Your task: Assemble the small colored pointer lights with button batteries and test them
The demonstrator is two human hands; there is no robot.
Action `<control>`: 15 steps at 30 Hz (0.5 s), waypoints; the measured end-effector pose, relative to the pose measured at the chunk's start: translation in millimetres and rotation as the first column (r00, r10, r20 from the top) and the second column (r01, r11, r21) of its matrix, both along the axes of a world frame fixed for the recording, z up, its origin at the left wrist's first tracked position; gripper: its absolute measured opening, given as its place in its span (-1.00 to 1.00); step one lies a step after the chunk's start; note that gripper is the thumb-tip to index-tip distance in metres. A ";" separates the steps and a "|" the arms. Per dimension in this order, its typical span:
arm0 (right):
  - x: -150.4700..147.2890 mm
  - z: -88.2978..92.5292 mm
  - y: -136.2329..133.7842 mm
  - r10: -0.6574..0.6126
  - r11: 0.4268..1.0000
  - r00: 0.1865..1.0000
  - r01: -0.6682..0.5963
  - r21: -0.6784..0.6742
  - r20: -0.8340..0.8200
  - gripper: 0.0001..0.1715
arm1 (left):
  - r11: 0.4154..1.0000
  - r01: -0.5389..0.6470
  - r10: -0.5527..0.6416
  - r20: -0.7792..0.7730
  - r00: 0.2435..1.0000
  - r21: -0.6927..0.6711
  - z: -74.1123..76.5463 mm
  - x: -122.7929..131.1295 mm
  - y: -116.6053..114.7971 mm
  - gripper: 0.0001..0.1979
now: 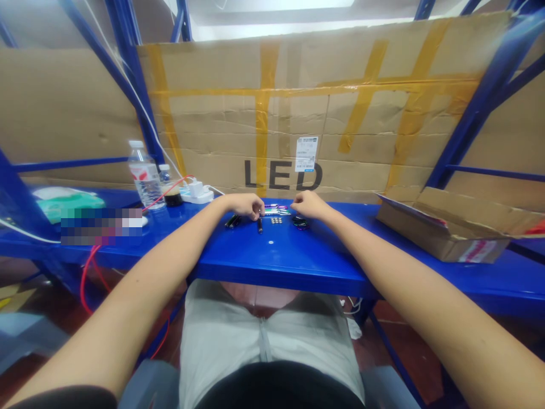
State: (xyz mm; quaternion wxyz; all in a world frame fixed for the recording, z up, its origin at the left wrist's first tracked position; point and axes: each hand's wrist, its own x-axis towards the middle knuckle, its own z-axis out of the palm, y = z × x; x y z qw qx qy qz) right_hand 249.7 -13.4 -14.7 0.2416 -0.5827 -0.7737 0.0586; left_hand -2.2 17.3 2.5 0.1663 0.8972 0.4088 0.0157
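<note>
My left hand (250, 205) is closed with its fingers pointing down over the blue shelf top. Just below its fingertips is a short black cylinder (260, 226); I cannot tell whether they grip it. More black cylinders (233, 221) lie to the left of that hand. My right hand (307, 203) is curled, fingertips together, at the right end of a row of shiny, purple-and-silver slender tubes (276, 210). Anything in its fingers is too small to make out. Between the hands sit several small metallic pieces (276, 221). Under the right hand lies a pile of dark rings (300, 222).
A small white disc (271, 242) lies near the front of the blue shelf (281, 272). On the right stands an open cardboard box (457, 244). A water bottle (145, 176), a dark-filled cup (173, 197), a power strip (198, 193) and red cable (87, 278) are leftward. Cardboard (204, 130) backs the shelf.
</note>
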 end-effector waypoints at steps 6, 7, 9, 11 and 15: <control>-0.2 1.0 -1.2 -0.003 1.000 1.000 0.003 0.012 0.010 -0.85 | 0.994 0.107 -0.107 -0.022 0.994 0.025 5.0 0.5 -2.4 -0.59; 0.0 0.8 -0.8 -0.001 1.000 1.000 0.001 0.016 0.012 -0.85 | 0.991 0.131 -0.130 -0.030 0.991 0.025 5.8 0.5 -2.9 -0.61; 0.5 0.4 0.1 0.004 1.000 1.000 -0.004 0.025 0.012 -0.85 | 0.987 0.158 -0.158 -0.039 0.987 0.014 6.4 0.5 -3.3 -0.66; 1.1 0.6 0.5 0.009 1.000 1.000 -0.009 0.030 0.009 -0.86 | 0.983 0.183 -0.182 -0.038 0.983 0.010 6.3 0.4 -3.2 -0.71; 2.6 4.6 -1.7 0.012 1.000 0.997 -0.011 0.015 -0.078 -0.83 | 0.964 0.263 -0.264 0.039 0.964 0.032 9.0 1.5 -5.5 -0.77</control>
